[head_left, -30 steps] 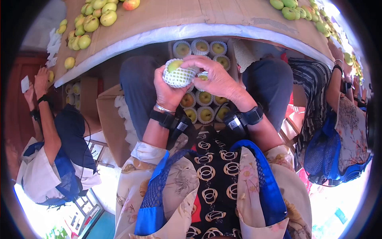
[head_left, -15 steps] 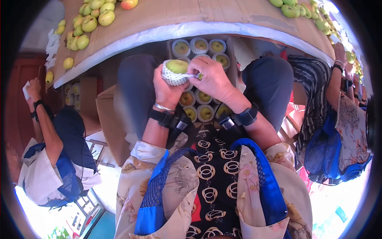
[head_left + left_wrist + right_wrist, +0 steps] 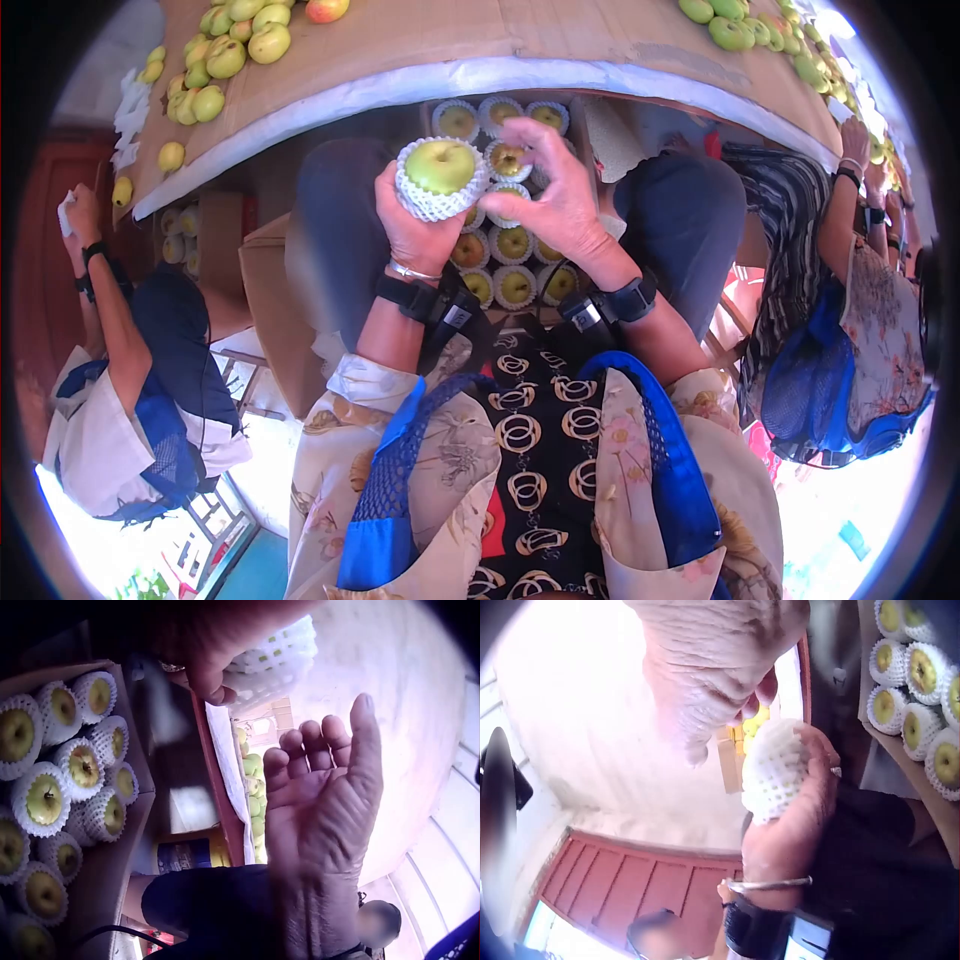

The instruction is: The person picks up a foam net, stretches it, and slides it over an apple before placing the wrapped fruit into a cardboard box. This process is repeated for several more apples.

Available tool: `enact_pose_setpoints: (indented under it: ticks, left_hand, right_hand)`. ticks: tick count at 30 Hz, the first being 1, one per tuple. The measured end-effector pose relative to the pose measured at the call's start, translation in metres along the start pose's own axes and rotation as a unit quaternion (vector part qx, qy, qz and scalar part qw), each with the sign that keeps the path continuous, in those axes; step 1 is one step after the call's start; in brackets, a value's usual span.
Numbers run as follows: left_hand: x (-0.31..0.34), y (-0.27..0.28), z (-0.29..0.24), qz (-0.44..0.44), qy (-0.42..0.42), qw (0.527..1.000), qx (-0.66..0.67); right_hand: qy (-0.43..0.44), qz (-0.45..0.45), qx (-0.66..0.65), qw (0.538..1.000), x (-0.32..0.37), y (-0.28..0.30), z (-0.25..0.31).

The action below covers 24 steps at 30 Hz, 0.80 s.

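Observation:
A green apple [image 3: 441, 166] sits in a white foam net [image 3: 438, 208], its stem end facing up. My left hand [image 3: 415, 235] grips it from below and the side, thumb along the net. Close by on the right, my right hand [image 3: 562, 205] is spread, its thumb and fingers apart and nothing between them. In the right wrist view the foam net [image 3: 774, 776] covers the apple's side, and the right hand [image 3: 724, 664] hovers above it. Under both hands stands a cardboard box [image 3: 112, 874] holding several netted apples [image 3: 81, 766] in rows.
Beyond the box is a cardboard-covered table [image 3: 480, 40] with a white padded edge. Loose apples lie heaped on its left [image 3: 225, 60] and right. A second box [image 3: 222, 235] stands at left. A person [image 3: 130, 330] sits on the left, another person [image 3: 850, 330] on the right.
The right hand has let go of the foam net's edge and drawn away to the right, fingers spreading. The net now rings the apple evenly, its top uncovered. The left hand keeps its hold.

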<state>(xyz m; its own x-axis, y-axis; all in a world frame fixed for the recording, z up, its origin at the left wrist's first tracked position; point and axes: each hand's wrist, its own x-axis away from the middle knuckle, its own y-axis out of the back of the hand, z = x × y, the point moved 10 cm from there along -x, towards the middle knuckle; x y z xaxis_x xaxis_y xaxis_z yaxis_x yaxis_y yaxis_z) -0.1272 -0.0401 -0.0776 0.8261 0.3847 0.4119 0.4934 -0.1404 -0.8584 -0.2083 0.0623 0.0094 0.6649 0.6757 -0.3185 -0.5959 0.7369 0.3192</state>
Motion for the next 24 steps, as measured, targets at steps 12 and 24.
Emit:
enact_pose_setpoints:
  ticks: [12,24]
  left_hand:
    - [0.002,-0.015,0.016,0.086,0.015,0.996,-0.012]
    - [0.000,-0.012,0.008,0.067,-0.018,0.996,-0.054]
  right_hand:
    - [0.007,0.038,0.092,0.995,0.004,-0.034,0.006]
    - [-0.009,0.062,-0.043,0.997,-0.002,-0.040,0.006]
